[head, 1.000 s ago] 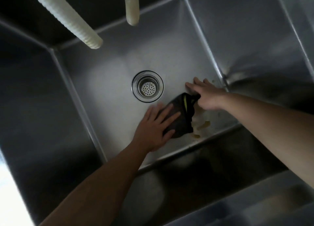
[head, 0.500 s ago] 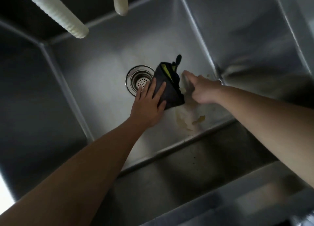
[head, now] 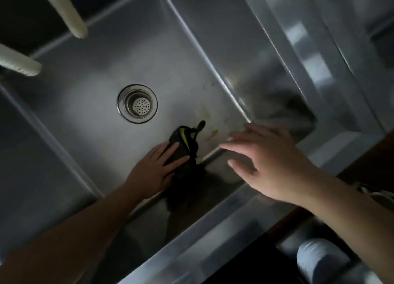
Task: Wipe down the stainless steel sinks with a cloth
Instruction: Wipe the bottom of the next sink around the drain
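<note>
**Stainless basin: cloth pressed flat at near edge**

Stainless steel forms the sink (head: 89, 104), a square basin with brushed, dull-grey walls and sharp folded seams. A round drain (head: 137, 103) with a perforated strainer sits near the middle of the floor. Two pale, ribbed hoses (head: 20, 63) hang in from the upper left, their upper lengths cut off by the frame.

The cloth (head: 184, 149), dark with a yellow-green strip and a small loop at its far end, lies on the basin floor against the near wall seam. The left hand (head: 154, 169) rests on it with fingers straight and spread, pressing it down. The right hand (head: 270, 162) hovers above the near right corner, fingers extended and relaxed, holding nothing; it is blurred.

Yellowish stains (head: 213, 133) mark the floor just right of the cloth.

Compared with half a second ago, the cloth has moved from beside the drain back toward the near wall, and the right hand has lifted off the basin floor.

The cloth's near portion merges into shadow. A grey cylindrical object (head: 319, 260) at lower right cannot be identified.
</note>
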A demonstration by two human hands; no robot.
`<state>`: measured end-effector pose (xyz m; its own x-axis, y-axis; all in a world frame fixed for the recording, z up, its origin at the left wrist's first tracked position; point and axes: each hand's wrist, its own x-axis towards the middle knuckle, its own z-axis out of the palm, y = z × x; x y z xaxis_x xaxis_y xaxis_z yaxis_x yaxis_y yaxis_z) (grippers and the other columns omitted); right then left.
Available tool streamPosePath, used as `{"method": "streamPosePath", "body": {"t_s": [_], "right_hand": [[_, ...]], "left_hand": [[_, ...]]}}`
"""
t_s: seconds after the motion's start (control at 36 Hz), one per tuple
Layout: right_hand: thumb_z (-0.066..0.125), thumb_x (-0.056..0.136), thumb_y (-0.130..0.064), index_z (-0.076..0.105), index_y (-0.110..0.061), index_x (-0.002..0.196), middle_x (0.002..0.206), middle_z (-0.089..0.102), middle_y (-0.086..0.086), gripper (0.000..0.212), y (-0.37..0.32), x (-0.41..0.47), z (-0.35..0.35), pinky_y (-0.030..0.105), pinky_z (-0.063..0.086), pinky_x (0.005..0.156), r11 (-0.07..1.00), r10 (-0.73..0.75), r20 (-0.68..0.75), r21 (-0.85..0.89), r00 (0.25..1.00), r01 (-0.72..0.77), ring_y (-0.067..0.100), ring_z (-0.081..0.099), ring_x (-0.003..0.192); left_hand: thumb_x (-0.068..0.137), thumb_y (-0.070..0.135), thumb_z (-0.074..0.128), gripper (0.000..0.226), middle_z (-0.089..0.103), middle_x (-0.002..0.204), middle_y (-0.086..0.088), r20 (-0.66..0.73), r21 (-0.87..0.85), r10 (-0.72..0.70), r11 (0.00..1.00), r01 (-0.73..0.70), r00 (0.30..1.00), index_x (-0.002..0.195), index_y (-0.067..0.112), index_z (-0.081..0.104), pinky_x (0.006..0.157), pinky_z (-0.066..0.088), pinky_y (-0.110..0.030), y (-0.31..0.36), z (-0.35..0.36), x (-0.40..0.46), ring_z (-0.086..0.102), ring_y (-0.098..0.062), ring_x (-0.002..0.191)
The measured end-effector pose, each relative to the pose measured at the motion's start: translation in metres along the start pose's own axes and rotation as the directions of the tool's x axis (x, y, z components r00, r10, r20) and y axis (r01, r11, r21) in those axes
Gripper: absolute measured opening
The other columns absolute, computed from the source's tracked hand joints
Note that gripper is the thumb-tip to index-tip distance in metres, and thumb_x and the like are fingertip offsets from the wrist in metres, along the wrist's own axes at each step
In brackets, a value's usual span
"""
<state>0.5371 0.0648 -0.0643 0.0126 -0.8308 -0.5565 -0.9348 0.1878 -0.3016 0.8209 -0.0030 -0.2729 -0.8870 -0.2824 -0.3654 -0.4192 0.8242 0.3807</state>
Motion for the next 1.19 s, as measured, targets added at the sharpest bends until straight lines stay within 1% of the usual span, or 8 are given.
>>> {"method": "streamPosePath", "body": {"t_s": [0.22, 0.44, 0.64, 0.69, 0.75, 0.83, 1.06, 1.19], "right_hand": [[0.058, 0.089, -0.016, 0.069, -0.008, 0.119, 0.133, 0.062, 0.008, 0.033, 0.033, -0.019, 0.012, 0.058, 0.027, 0.113, 0.989, 0.093, -0.492, 0.146, 0.866, -0.023, 0.032, 0.048, 0.134], [0.058, 0.086, -0.024, 0.065, -0.007, 0.124, 0.146, 0.051, 0.016, 0.042, 0.025, -0.011, 0.014, 0.054, 0.033, 0.111, 0.981, 0.192, -0.449, 0.07, 0.873, -0.18, 0.034, 0.043, 0.139], [0.046, 0.086, -0.034, 0.066, -0.011, 0.12, 0.143, 0.055, 0.011, 0.046, 0.016, -0.01, 0.004, 0.049, 0.031, 0.11, 0.95, 0.289, -0.267, -0.04, 0.919, -0.31, 0.029, 0.044, 0.137], [0.049, 0.085, -0.034, 0.063, -0.011, 0.127, 0.142, 0.055, 0.011, 0.05, 0.016, -0.009, 0.005, 0.05, 0.032, 0.11, 0.949, 0.294, -0.266, -0.034, 0.918, -0.314, 0.03, 0.043, 0.138], [0.05, 0.085, -0.034, 0.058, -0.012, 0.133, 0.142, 0.056, 0.011, 0.054, 0.017, -0.009, 0.008, 0.05, 0.031, 0.111, 0.95, 0.291, -0.269, -0.032, 0.918, -0.311, 0.031, 0.042, 0.139], [0.051, 0.084, -0.031, 0.06, -0.009, 0.131, 0.138, 0.058, 0.011, 0.052, 0.019, -0.008, 0.011, 0.05, 0.032, 0.11, 0.953, 0.284, -0.3, -0.016, 0.911, -0.303, 0.031, 0.045, 0.137], [0.051, 0.083, -0.031, 0.056, -0.006, 0.136, 0.139, 0.057, 0.014, 0.058, 0.018, -0.01, 0.006, 0.048, 0.033, 0.11, 0.953, 0.296, -0.286, 0.017, 0.911, -0.304, 0.032, 0.046, 0.136], [0.05, 0.082, -0.032, 0.053, -0.009, 0.141, 0.141, 0.057, 0.013, 0.064, 0.015, -0.01, 0.003, 0.05, 0.031, 0.113, 0.936, 0.348, -0.228, 0.035, 0.909, -0.35, 0.031, 0.043, 0.139]], "left_hand": [[0.101, 0.042, 0.031, 0.061, 0.011, 0.165, -0.017, -0.02, 0.048, 0.007, 0.999, -0.006, 1.0, 0.158, 0.031, 0.014, 0.121, 0.017, -0.051, 0.023, -0.004, 0.079, 0.011, -0.037, 0.151], [0.1, 0.063, 0.02, 0.062, -0.014, 0.166, -0.007, 0.024, 0.031, -0.187, 0.982, 0.186, 0.982, 0.154, 0.046, -0.007, 0.12, -0.007, -0.053, 0.05, -0.031, 0.202, -0.013, -0.026, 0.152], [0.099, 0.063, 0.023, 0.061, -0.005, 0.167, -0.007, 0.036, 0.186, -0.182, 0.967, 0.172, 0.983, 0.154, 0.049, 0.001, 0.119, 0.003, -0.059, 0.001, -0.069, 0.203, 0.002, -0.029, 0.153], [0.099, 0.064, 0.023, 0.062, -0.004, 0.166, -0.011, -0.007, 0.18, -0.331, 0.928, 0.327, 0.944, 0.155, 0.047, 0.001, 0.118, 0.004, -0.06, -0.028, -0.091, 0.21, 0.005, -0.032, 0.153], [0.098, 0.065, 0.02, 0.065, -0.01, 0.166, -0.01, -0.011, 0.116, -0.534, 0.839, 0.531, 0.846, 0.154, 0.045, -0.005, 0.118, 0.003, -0.059, -0.061, -0.112, 0.216, 0.002, -0.032, 0.153], [0.098, 0.064, 0.021, 0.068, -0.018, 0.164, -0.01, 0.11, 0.014, -0.676, 0.734, 0.679, 0.729, 0.153, 0.045, -0.013, 0.119, 0.001, -0.058, -0.098, -0.138, 0.224, -0.004, -0.034, 0.152], [0.096, 0.06, 0.038, 0.08, -0.017, 0.163, -0.019, 0.112, 0.028, -0.57, 0.821, 0.57, 0.814, 0.157, 0.035, -0.006, 0.119, 0.01, -0.053, -0.037, -0.108, 0.181, -0.005, -0.038, 0.151], [0.09, 0.069, 0.044, 0.083, -0.014, 0.165, -0.015, 0.289, 0.123, -0.277, 0.96, 0.252, 0.916, 0.156, 0.042, 0.001, 0.119, 0.007, -0.052, 0.029, -0.058, 0.13, -0.006, -0.037, 0.152]]}}
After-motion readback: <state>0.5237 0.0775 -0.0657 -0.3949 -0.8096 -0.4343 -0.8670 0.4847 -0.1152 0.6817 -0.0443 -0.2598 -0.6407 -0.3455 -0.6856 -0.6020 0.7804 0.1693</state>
